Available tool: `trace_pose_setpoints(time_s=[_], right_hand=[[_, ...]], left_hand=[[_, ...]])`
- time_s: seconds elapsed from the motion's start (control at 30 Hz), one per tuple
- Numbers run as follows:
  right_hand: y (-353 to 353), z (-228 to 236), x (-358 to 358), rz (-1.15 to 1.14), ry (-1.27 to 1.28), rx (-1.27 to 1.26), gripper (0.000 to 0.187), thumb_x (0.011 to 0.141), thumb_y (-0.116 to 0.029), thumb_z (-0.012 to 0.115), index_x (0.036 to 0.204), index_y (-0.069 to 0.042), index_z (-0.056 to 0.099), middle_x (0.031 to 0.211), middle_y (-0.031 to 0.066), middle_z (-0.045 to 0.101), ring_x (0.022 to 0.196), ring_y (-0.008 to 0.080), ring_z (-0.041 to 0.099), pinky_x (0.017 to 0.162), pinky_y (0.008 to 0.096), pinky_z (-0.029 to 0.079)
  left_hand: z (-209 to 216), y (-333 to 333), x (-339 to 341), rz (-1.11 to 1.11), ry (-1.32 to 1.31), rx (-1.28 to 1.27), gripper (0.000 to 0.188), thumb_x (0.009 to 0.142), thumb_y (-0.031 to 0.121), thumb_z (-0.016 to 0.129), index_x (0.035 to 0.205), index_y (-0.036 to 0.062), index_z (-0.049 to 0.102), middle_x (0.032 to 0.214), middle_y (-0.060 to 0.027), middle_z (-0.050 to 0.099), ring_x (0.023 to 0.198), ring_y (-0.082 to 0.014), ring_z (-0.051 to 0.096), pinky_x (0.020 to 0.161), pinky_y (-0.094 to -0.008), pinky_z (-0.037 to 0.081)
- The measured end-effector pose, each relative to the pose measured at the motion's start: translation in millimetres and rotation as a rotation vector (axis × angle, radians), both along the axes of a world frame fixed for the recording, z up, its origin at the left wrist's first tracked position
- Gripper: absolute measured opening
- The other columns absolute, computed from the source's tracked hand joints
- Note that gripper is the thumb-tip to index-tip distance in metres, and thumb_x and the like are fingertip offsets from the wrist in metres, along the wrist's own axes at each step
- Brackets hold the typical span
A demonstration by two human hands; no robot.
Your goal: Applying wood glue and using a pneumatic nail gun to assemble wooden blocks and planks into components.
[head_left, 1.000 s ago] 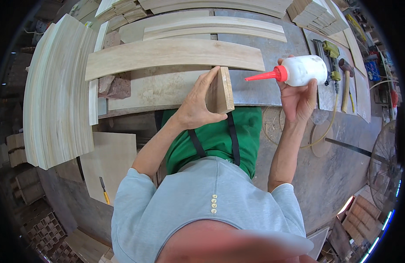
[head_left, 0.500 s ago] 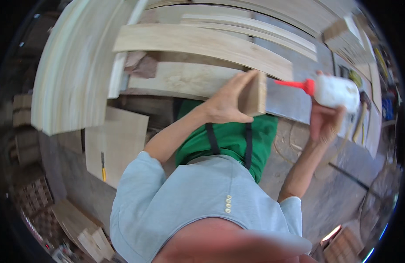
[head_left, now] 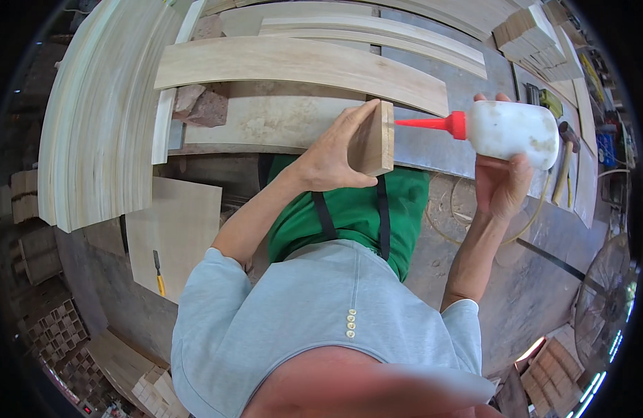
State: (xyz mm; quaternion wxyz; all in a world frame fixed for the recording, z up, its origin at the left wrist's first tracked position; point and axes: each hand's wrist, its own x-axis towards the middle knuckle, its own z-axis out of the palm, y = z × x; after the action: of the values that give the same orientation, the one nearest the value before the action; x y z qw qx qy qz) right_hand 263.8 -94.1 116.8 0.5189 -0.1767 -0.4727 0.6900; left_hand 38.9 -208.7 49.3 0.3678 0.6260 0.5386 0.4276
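Gripping board [head_left: 374, 144] in left hand [head_left: 327, 152], bottle [head_left: 513, 132] in right hand [head_left: 502, 187]; nozzle [head_left: 430, 124] at board's right edge, contact unclear; free room right of board.

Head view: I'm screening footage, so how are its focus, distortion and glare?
Head view: bottle and wood piece fairly sharp, lower centre blurred; head view: plank looks bowed, likely by the lens, corners black; head view: bright lights glare at lower right.

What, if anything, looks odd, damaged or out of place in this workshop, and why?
A rough reddish block, perhaps stone or brick, looks out of place near the left end of the smooth long board. The white bottle in the right hand looks grubby, with dark smudges on its side.
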Motion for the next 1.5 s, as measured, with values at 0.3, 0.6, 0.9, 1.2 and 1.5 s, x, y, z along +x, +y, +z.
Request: trace_pose_setpoints(time_s=[0.3,0.6,0.9,1.2,1.5], right_hand=[[1,-3,-2,-0.033,-0.07,0.076,0.074,0.074,-0.029,0.077,0.132,-0.005,0.039,0.132,0.0209,0.046,0.122,0.0427,0.046,0.099,0.0511,0.045],[2,-7,-5,-0.013,-0.017,0.101,0.065,0.078,-0.018,0.074,0.131,-0.001,0.041,0.131,0.0232,0.048,0.119,0.0425,0.049,0.097,0.0503,0.046],[-3,-11,-1,-0.009,-0.009,0.104,0.066,0.075,-0.019,0.077,0.13,-0.003,0.043,0.129,0.0219,0.051,0.118,0.0435,0.049,0.098,0.0534,0.044],[-10,-13,7,0.033,-0.001,0.082,0.068,0.075,-0.021,0.077,0.131,-0.003,0.042,0.126,0.0218,0.053,0.115,0.0457,0.051,0.097,0.054,0.045],[5,-18,0,-0.055,-0.002,0.074,0.062,0.079,-0.019,0.073,0.129,0.001,0.041,0.124,0.0228,0.054,0.115,0.0417,0.053,0.096,0.0511,0.046]], left_hand=[[2,-3,4,-0.024,0.011,-0.01,0.111,0.055,0.014,0.08,0.145,0.0055,0.017,0.138,-0.0161,0.033,0.129,-0.0305,0.035,0.11,-0.0384,0.029],[8,-6,4,-0.045,0.035,0.002,0.112,0.054,0.012,0.081,0.146,0.0086,0.017,0.141,-0.0136,0.031,0.13,-0.029,0.034,0.111,-0.0407,0.028],[6,-5,3,-0.046,0.031,0.008,0.109,0.054,0.015,0.081,0.145,0.0075,0.019,0.138,-0.0152,0.033,0.129,-0.0307,0.036,0.11,-0.0392,0.03],[3,-5,3,-0.051,0.009,-0.007,0.109,0.054,0.015,0.081,0.145,0.0075,0.019,0.138,-0.0152,0.033,0.129,-0.0305,0.035,0.11,-0.0393,0.03],[7,-9,4,-0.075,0.049,-0.019,0.112,0.054,0.012,0.081,0.146,0.0083,0.017,0.14,-0.013,0.033,0.128,-0.0287,0.037,0.111,-0.0409,0.028]])
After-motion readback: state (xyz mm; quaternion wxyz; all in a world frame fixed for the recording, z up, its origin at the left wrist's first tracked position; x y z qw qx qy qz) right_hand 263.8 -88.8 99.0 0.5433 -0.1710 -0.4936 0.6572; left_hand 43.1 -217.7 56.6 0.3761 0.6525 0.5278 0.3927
